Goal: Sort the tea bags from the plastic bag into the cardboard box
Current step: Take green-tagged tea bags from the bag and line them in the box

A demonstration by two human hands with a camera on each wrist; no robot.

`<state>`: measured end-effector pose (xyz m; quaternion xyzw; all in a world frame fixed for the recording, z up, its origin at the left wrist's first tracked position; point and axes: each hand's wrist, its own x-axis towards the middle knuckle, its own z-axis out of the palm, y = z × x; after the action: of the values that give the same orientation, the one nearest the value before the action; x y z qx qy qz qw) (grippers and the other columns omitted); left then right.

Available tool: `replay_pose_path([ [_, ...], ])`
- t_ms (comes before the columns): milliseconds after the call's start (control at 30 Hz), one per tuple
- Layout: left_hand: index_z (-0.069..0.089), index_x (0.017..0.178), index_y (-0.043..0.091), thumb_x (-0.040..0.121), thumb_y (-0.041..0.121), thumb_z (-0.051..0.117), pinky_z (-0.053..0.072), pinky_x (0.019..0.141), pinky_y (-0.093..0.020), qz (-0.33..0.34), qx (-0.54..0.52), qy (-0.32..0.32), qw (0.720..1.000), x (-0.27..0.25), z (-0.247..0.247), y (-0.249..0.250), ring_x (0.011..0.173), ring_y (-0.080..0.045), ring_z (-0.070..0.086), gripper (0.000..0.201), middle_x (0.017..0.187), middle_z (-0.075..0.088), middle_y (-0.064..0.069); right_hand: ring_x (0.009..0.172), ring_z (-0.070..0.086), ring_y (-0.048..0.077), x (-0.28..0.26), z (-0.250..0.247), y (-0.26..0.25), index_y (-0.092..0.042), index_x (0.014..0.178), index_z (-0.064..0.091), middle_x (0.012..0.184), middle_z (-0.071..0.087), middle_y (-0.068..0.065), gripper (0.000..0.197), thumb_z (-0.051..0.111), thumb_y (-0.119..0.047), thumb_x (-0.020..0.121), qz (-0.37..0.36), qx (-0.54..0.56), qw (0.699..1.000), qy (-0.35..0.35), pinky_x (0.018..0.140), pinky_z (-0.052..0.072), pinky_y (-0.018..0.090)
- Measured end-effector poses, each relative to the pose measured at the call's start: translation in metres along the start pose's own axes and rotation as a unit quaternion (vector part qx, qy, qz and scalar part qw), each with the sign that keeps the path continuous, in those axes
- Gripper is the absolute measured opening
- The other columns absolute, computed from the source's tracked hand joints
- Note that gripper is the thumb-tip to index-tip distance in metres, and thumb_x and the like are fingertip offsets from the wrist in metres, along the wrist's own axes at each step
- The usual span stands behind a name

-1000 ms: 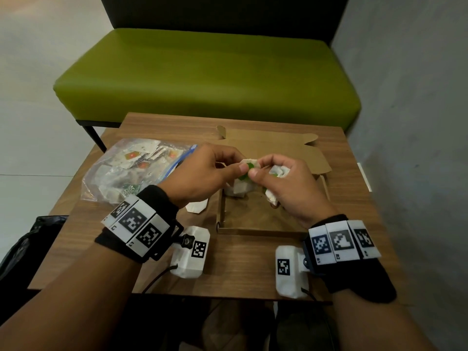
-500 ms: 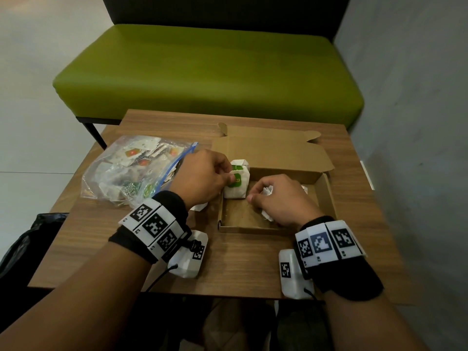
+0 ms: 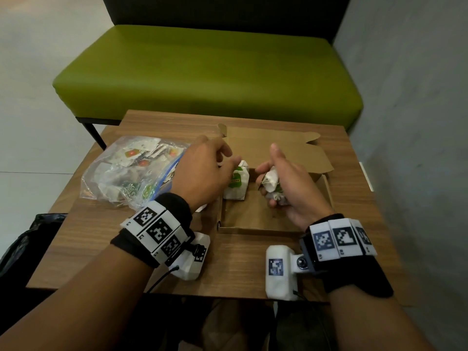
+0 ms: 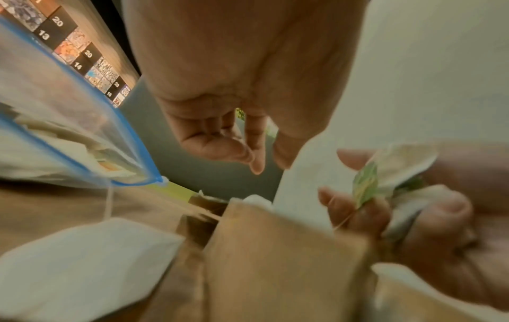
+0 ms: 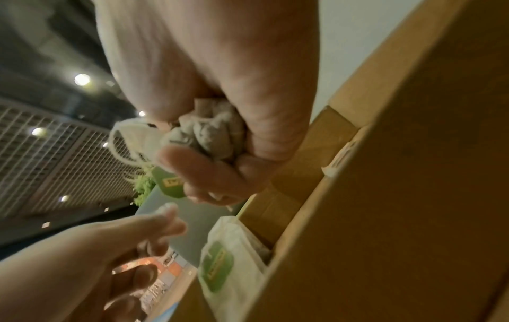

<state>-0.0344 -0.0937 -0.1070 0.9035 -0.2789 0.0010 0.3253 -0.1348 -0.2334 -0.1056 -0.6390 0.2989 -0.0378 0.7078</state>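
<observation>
An open cardboard box [image 3: 253, 228] lies on the wooden table. One white tea bag with a green label [image 3: 236, 181] stands upright against the box's left wall [image 5: 226, 272]. My left hand [image 3: 226, 162] hovers just left of that bag with relaxed fingers [image 4: 242, 152] and holds nothing. Over the box, my right hand [image 3: 266, 184] grips a crumpled clump of tea bags [image 3: 272, 179] [image 5: 212, 135], thumb up, with a green tag [image 5: 168, 183] hanging out. The clear plastic bag with a blue zip [image 3: 131, 171] [image 4: 68, 130] lies left of the box, holding several tea bags.
A loose white tea bag [image 4: 82, 261] lies on the table between the plastic bag and the box. The box lid [image 3: 273, 150] lies folded back behind it. A green bench [image 3: 202, 79] stands beyond the table, a grey wall on the right, and a black bin bag [image 3: 27, 239] at the left.
The hands, first pinching tea bags together above the box, separated. My left hand set one bag upright at the box's left wall and let go. My right hand lifted and turned thumb-up with its clump.
</observation>
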Motion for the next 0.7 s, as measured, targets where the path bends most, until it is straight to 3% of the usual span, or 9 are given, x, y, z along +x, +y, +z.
replay_pose_path([
  [133,0.068,0.091,0.024,0.086,0.053,0.066,0.050,0.060,-0.024,0.032,-0.171,-0.093,0.980,-0.007,-0.015,0.030,0.066,-0.001,0.062,0.030,0.078,0.069,0.008,0.055,0.054,0.012,-0.001,0.000,-0.002,-0.013,0.093,0.063,0.074,0.064,0.006,0.062,0.033,-0.066,0.100,0.024,0.107,0.994,-0.001,0.041,0.039,0.023],
  [267,0.065,0.100,0.026,0.073,0.051,0.079,0.053,0.060,-0.025,0.067,-0.181,-0.161,0.968,-0.014,-0.010,0.038,0.061,0.000,0.060,0.039,0.084,0.071,0.008,0.055,0.057,0.012,-0.003,-0.001,-0.003,-0.016,0.094,0.058,0.074,0.064,0.004,0.056,0.033,-0.066,0.100,0.051,0.142,0.989,-0.008,0.045,0.042,0.024],
  [467,0.069,0.092,0.023,0.090,0.025,0.070,0.045,0.056,-0.013,0.094,-0.154,-0.104,0.978,-0.013,-0.005,0.034,0.062,-0.003,0.061,0.004,0.076,0.068,0.012,0.054,0.056,0.007,-0.003,0.001,-0.002,-0.014,0.102,0.064,0.072,0.062,-0.001,0.044,0.050,-0.056,0.099,0.041,0.178,0.982,-0.050,0.043,0.043,0.018],
  [533,0.068,0.088,0.022,0.092,0.023,0.067,0.045,0.055,-0.012,0.081,-0.162,-0.090,0.979,-0.011,-0.006,0.033,0.064,-0.002,0.061,0.005,0.074,0.067,0.014,0.055,0.057,0.006,-0.003,0.000,-0.002,-0.015,0.103,0.065,0.073,0.063,-0.002,0.034,0.057,-0.047,0.098,0.033,0.195,0.979,-0.057,0.042,0.043,0.017],
  [700,0.057,0.093,0.022,0.100,0.022,0.053,0.049,0.064,-0.013,0.055,-0.194,-0.080,0.976,-0.008,-0.008,0.032,0.081,-0.002,0.062,0.008,0.090,0.063,0.010,0.060,0.057,0.008,-0.001,-0.005,-0.001,-0.011,0.115,0.063,0.087,0.062,0.005,0.023,0.061,-0.027,0.099,0.039,0.239,0.969,-0.049,0.040,0.042,0.015],
])
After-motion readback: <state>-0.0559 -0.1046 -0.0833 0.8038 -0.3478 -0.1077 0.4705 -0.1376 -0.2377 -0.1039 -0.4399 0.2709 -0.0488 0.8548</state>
